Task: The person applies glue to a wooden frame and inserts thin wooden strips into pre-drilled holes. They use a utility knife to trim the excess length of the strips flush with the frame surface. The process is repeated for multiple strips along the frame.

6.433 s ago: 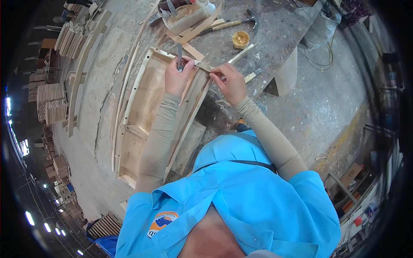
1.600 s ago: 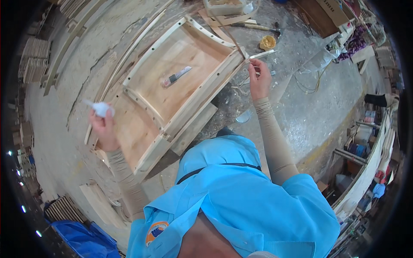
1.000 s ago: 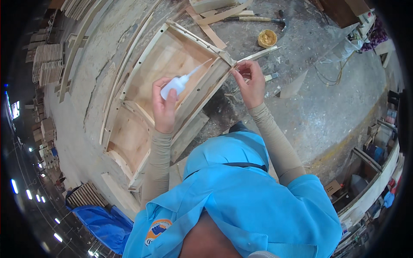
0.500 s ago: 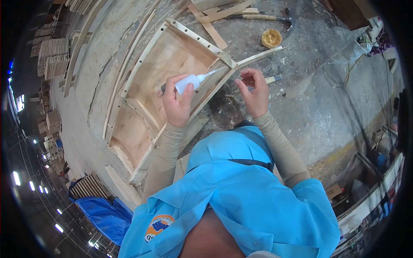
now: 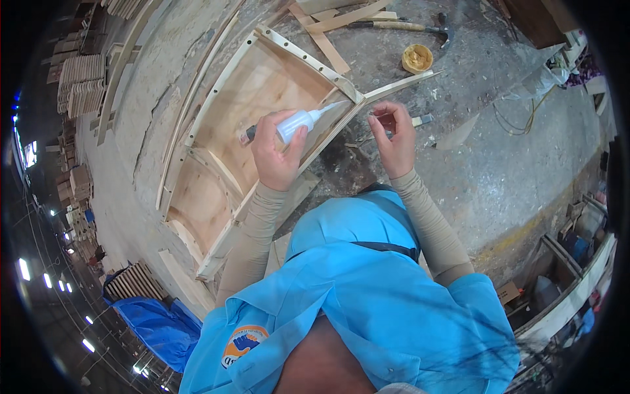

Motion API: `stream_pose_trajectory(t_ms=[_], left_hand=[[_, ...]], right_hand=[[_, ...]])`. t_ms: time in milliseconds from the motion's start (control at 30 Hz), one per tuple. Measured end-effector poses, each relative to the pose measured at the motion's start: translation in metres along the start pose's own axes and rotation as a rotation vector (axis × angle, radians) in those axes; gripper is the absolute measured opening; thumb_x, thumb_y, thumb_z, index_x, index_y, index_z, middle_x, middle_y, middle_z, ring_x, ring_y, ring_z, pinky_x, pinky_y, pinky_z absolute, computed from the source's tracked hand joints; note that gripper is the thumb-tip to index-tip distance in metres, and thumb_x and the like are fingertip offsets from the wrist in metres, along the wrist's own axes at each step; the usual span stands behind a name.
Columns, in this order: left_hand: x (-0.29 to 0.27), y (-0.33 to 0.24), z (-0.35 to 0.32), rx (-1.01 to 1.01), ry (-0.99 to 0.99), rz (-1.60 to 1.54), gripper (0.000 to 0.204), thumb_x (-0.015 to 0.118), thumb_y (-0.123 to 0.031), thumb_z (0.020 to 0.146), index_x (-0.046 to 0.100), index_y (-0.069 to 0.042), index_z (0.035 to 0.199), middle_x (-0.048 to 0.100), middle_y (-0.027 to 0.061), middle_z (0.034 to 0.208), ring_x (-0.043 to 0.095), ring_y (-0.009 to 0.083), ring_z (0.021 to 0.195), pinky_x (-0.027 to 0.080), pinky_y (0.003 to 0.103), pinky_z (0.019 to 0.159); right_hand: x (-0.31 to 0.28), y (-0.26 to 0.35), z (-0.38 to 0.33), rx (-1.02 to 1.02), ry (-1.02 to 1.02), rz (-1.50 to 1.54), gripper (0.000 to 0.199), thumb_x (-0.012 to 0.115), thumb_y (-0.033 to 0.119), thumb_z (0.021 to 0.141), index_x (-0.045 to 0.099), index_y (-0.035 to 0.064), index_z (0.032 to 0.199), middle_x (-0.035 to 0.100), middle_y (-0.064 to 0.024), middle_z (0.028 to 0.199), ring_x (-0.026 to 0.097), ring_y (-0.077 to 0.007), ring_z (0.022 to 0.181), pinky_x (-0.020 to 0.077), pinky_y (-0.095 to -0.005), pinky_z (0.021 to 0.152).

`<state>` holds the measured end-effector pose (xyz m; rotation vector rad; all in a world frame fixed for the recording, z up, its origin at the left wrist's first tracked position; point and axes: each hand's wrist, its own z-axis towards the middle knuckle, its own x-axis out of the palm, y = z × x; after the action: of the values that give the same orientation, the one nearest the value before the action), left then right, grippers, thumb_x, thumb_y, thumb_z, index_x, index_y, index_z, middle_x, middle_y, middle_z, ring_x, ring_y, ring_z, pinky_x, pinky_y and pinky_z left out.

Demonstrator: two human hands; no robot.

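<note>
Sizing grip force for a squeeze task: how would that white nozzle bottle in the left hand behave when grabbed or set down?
The white bottle looks like soft plastic, so the left hand wrapped around it would probably dent it and push contents out. It seems light for its size. Round-bodied with a tapered nozzle, it would likely roll if laid on the wooden frame.

Too small to tell: the item pinched in the right hand (image 5: 394, 134); hidden by the left hand (image 5: 275, 154): most of the white plastic squeeze bottle (image 5: 298, 121); covered by bottle and fingers: part of the dark-handled tool (image 5: 248, 136) on the curved plywood frame (image 5: 216, 190).
</note>
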<state>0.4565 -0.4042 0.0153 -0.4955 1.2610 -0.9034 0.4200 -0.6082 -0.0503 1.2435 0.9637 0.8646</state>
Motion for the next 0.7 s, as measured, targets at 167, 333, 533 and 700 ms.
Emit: stream_pose_trajectory(t_ms=[167,333,533,700], left_hand=[[-0.005,-0.005,0.005,0.154,0.05,0.137,0.027,0.069,-0.008,0.083,0.059,-0.001,0.107,0.061,0.0117,0.095,0.061,0.0221,0.088,0.047,0.031,0.079],[-0.009,-0.014,0.008,0.25,0.075,0.17,0.031,0.072,-0.006,0.078,0.06,-0.002,0.107,0.061,0.0129,0.095,0.06,0.0261,0.085,0.047,0.034,0.076],[-0.012,-0.015,0.01,0.234,0.075,0.159,0.031,0.072,-0.006,0.077,0.06,-0.002,0.105,0.061,0.0132,0.094,0.06,0.0266,0.085,0.047,0.034,0.077],[-0.009,-0.015,0.009,0.267,0.09,0.152,0.03,0.073,-0.007,0.077,0.061,-0.003,0.104,0.062,0.0125,0.094,0.06,0.0268,0.085,0.048,0.034,0.076]], right_hand=[[-0.003,-0.006,0.0,0.022,-0.012,0.026,0.017,0.064,0.003,0.086,0.059,0.0011,0.102,0.057,-0.0073,0.091,0.063,-0.0145,0.079,0.0518,-0.0267,0.07],[-0.005,-0.005,0.0,0.008,-0.014,-0.016,0.016,0.062,0.002,0.087,0.059,0.0008,0.102,0.057,-0.0078,0.091,0.062,-0.0148,0.077,0.051,-0.0268,0.068],[-0.002,-0.007,-0.004,0.015,-0.025,0.006,0.014,0.058,0.002,0.089,0.059,0.0006,0.102,0.058,-0.0084,0.093,0.061,-0.0155,0.078,0.0502,-0.0273,0.069],[-0.001,-0.009,-0.005,0.019,-0.022,0.028,0.014,0.057,0.003,0.09,0.059,0.0002,0.103,0.059,-0.0086,0.095,0.061,-0.0151,0.078,0.0501,-0.0272,0.07]])
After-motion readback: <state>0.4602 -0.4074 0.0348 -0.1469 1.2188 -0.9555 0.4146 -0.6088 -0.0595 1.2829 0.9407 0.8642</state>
